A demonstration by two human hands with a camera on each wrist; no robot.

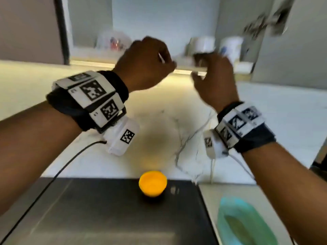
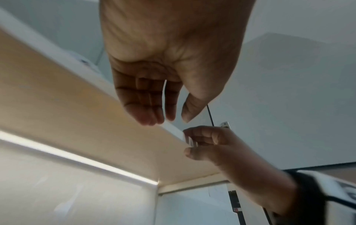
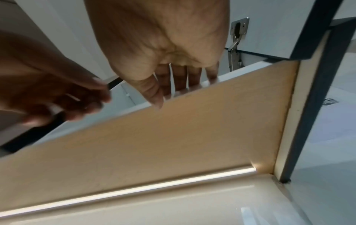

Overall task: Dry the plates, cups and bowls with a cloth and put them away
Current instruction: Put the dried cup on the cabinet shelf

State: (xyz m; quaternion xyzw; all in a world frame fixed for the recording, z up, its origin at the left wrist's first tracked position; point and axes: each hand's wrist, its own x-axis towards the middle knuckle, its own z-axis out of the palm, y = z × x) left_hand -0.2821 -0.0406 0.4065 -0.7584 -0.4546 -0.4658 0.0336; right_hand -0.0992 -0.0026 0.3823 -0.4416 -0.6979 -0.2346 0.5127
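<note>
While both hands are raised toward the open wall cupboard, the dishes in plain sight lie below them: an orange bowl (image 1: 152, 183) stands on the dark draining surface (image 1: 99, 213) at the near edge of the worktop, and a pale green bowl or plate (image 1: 245, 225), blurred, sits just to its right on the white counter (image 1: 177, 110). Up on the cupboard shelf (image 1: 184, 68) stand two white cups or tubs (image 1: 203, 44) side by side, too smeared to name surely, with a clear container (image 1: 113, 42) further left. The left hand (image 1: 146, 65) is held up in front of the shelf with its fingers loosely curled toward the thumb; from the left wrist view its fingers (image 2: 148, 106) hang together with the thumb slightly apart, gripping nothing. The right hand (image 1: 215, 80) reaches at the shelf edge beside the cups; its fingers (image 3: 179, 79) point up at the shelf lip, fairly straight and spread, and nothing is held in them as far as can be seen. A light strip (image 3: 134, 188) glows under the cupboard's wooden base, and a metal hinge (image 3: 236, 44) shows at the cupboard's right side. Each wrist wears a black band with marker tags (image 1: 92, 90).
</note>
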